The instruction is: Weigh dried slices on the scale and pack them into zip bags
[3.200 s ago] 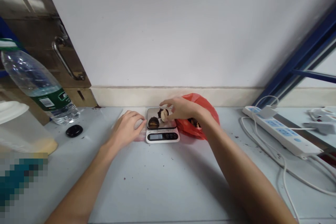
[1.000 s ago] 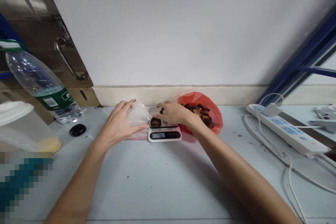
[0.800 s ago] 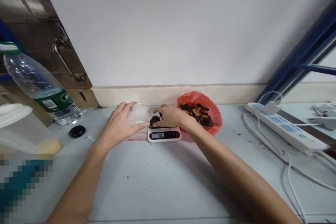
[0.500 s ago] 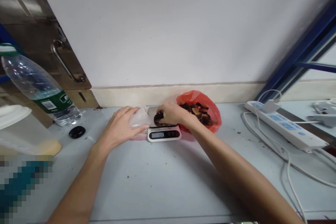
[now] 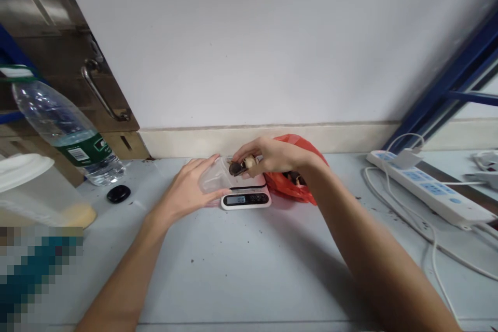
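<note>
My left hand [image 5: 189,189] is wrapped round a clear plastic bag [image 5: 213,178], whose mouth faces right over the edge of the scale. Dried dark brown pieces with pale patches [image 5: 238,167] are gripped in my right hand [image 5: 268,155], right at the bag's mouth and above the scale plate. The white digital kitchen scale [image 5: 246,201] lies below both hands, its display lit. Behind my right wrist stands an open red plastic bag [image 5: 299,141] with more dark dried pieces [image 5: 296,178], partly hidden by the arm.
On the left are a large water bottle [image 5: 83,150], a lidded translucent container [image 5: 29,192] and a black round object [image 5: 119,194]. A white power strip [image 5: 431,187] with cables lies on the right. A white wall [image 5: 249,52] rises behind the table [image 5: 218,280].
My right hand has lifted off the scale plate with dried pieces in its fingers and brought them to the plastic bag. That bag is now tilted with its mouth toward them.
</note>
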{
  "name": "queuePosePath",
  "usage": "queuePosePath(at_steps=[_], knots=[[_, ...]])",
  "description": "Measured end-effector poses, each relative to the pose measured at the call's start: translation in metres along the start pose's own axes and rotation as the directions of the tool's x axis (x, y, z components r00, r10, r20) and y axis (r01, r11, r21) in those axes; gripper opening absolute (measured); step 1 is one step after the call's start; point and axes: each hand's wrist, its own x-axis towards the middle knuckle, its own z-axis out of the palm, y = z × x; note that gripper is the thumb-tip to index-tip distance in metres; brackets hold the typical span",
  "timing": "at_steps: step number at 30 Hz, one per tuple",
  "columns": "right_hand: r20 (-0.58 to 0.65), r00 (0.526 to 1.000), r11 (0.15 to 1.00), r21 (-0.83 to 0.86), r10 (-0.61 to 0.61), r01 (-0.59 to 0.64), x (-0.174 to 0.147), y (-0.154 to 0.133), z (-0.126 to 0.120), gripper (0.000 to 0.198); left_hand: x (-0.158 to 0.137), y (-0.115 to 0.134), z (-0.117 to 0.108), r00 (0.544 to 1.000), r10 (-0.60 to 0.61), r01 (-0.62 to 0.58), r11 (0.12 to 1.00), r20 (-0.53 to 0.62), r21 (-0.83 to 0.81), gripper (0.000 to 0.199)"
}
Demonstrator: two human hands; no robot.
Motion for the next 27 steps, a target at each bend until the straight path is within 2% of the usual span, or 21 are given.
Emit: queuePosePath(at_steps=[7,9,13,19,21,24,27], knots=[[0.027,0.999,0.999,0.02,-0.037,0.036,-0.009,-0.007,-0.011,0.043,0.0,0.003,0.0,1.0,0.001,-0.002,0.997,-0.016,-0.074,0.082],[0.07,0.996,0.997,0.062,-0.05,0.046,-0.01,-0.006,-0.011,0.043,0.0,0.005,0.0,1.0,0.015,-0.017,0.994,-0.019,-0.108,0.084],[0.119,0.993,0.996,0.085,-0.019,0.008,-0.008,-0.01,-0.007,0.04,0.0,0.012,-0.001,0.999,0.028,-0.034,0.978,-0.032,-0.203,0.086],[-0.083,0.993,0.995,-0.029,0.087,-0.09,-0.009,-0.029,0.004,0.041,0.001,0.015,0.002,0.998,-0.009,-0.013,0.951,-0.07,-0.308,0.079],[-0.119,0.99,0.997,0.028,0.081,-0.078,-0.01,-0.032,0.006,0.042,0.001,0.015,0.004,0.997,-0.024,0.001,0.945,-0.067,-0.326,0.08],[-0.137,0.99,0.991,0.135,0.036,-0.017,-0.01,-0.031,0.008,0.039,0.0,0.018,0.006,0.998,-0.049,0.036,0.952,-0.036,-0.304,0.097],[-0.194,0.981,0.991,0.13,-0.013,0.039,-0.01,-0.029,0.005,0.028,-0.002,0.021,0.008,0.997,-0.06,0.047,0.961,-0.038,-0.272,0.105]])
